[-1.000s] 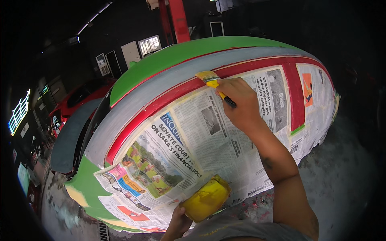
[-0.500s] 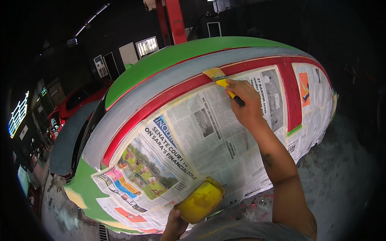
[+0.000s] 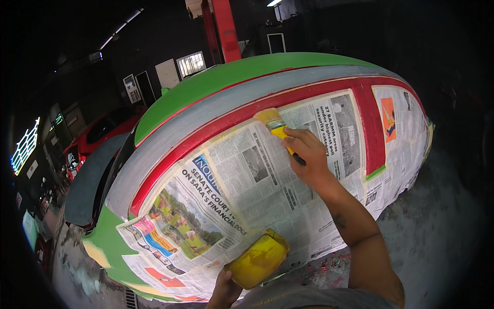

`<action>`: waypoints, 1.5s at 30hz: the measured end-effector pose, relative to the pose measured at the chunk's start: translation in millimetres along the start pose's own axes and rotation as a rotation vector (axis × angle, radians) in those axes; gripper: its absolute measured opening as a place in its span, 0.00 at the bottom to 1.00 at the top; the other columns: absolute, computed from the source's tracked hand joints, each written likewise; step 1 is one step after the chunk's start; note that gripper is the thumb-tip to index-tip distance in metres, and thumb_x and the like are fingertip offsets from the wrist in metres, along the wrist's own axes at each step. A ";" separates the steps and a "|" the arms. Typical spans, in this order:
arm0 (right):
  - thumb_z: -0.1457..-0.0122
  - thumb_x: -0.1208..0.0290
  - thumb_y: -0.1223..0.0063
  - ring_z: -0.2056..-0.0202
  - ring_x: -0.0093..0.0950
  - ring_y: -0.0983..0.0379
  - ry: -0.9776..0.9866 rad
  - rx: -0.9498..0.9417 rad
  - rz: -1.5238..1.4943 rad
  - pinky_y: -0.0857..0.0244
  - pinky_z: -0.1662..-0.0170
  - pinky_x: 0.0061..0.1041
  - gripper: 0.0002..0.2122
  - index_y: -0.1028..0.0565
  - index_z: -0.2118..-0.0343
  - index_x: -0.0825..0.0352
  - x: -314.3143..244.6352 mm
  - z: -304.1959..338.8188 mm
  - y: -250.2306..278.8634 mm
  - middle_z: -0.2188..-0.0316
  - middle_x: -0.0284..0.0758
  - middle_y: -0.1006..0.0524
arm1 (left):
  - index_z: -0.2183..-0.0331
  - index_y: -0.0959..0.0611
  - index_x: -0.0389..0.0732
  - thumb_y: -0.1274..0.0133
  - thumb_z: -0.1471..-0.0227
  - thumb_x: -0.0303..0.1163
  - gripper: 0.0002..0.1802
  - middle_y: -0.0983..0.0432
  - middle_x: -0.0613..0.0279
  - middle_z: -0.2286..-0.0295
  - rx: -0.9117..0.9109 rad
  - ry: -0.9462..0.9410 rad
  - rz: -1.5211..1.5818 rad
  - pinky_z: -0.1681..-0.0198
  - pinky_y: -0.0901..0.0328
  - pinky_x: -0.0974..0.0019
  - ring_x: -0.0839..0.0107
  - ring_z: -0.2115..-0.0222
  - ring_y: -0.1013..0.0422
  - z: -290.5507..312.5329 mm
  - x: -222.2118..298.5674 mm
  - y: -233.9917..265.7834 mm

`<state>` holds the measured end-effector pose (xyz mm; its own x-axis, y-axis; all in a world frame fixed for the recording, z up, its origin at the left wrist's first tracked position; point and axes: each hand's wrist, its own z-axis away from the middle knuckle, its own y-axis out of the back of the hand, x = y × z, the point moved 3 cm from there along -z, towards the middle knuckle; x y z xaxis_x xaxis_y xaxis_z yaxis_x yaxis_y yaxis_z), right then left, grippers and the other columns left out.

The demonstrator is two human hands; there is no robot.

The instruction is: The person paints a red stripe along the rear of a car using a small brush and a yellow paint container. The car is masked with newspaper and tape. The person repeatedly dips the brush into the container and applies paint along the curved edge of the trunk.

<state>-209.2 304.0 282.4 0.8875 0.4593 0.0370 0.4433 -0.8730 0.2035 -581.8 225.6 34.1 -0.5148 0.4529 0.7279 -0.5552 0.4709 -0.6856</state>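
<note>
My right hand grips a paintbrush with a yellow and black handle. Its pale bristles rest where the red window frame of a car meets the taped newspaper. My left hand holds a yellow, tub-like container low, in front of my body; its contents are hidden from this angle. Newspaper sheets cover the car's side windows and door. Above the red strip runs a grey band, and the roof is green.
A red lift post rises behind the car. At the far left stand a red car and a dark grey curved panel. The stained concrete floor shows at the right, beyond the newspaper's lower edge.
The brush has moved slightly down and left, from the upper part of the red strip to its lower edge by the newspaper. The container stays nearly in place.
</note>
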 end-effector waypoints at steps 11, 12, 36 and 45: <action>0.42 0.83 0.31 0.56 0.48 0.16 -0.005 0.120 -0.088 0.21 0.52 0.38 0.11 0.19 0.56 0.69 -19.0 -52.6 13.5 0.57 0.45 0.14 | 0.29 0.34 0.27 0.34 0.39 0.54 0.53 0.29 0.45 0.33 0.055 -0.004 0.006 0.28 0.36 0.48 0.53 0.32 0.31 8.9 -3.8 12.2; 0.41 0.82 0.31 0.56 0.48 0.16 -0.066 0.024 -0.083 0.21 0.53 0.38 0.11 0.19 0.56 0.69 -14.9 -64.8 12.6 0.58 0.45 0.14 | 0.29 0.34 0.27 0.34 0.39 0.54 0.53 0.29 0.45 0.33 0.057 0.007 0.008 0.28 0.36 0.48 0.53 0.32 0.31 12.4 -3.5 13.6; 0.37 0.82 0.32 0.67 0.38 0.20 -0.140 -0.506 0.059 0.26 0.59 0.32 0.07 0.19 0.59 0.70 -17.9 -157.8 24.3 0.66 0.43 0.16 | 0.28 0.36 0.29 0.33 0.40 0.54 0.54 0.31 0.46 0.32 0.070 0.037 0.004 0.27 0.37 0.46 0.52 0.31 0.33 9.6 8.8 10.6; 0.37 0.75 0.34 0.64 0.47 0.18 -0.114 -0.624 0.065 0.26 0.60 0.42 0.05 0.17 0.60 0.63 -51.4 -152.3 -6.4 0.70 0.43 0.17 | 0.30 0.33 0.28 0.33 0.40 0.53 0.52 0.29 0.46 0.33 0.085 0.022 0.031 0.29 0.35 0.47 0.53 0.32 0.31 10.1 6.9 15.6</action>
<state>-276.8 311.0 428.2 0.9330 0.3587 -0.0290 0.2622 -0.6223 0.7375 -600.6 228.4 28.6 -0.5185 0.4828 0.7057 -0.5937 0.3907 -0.7035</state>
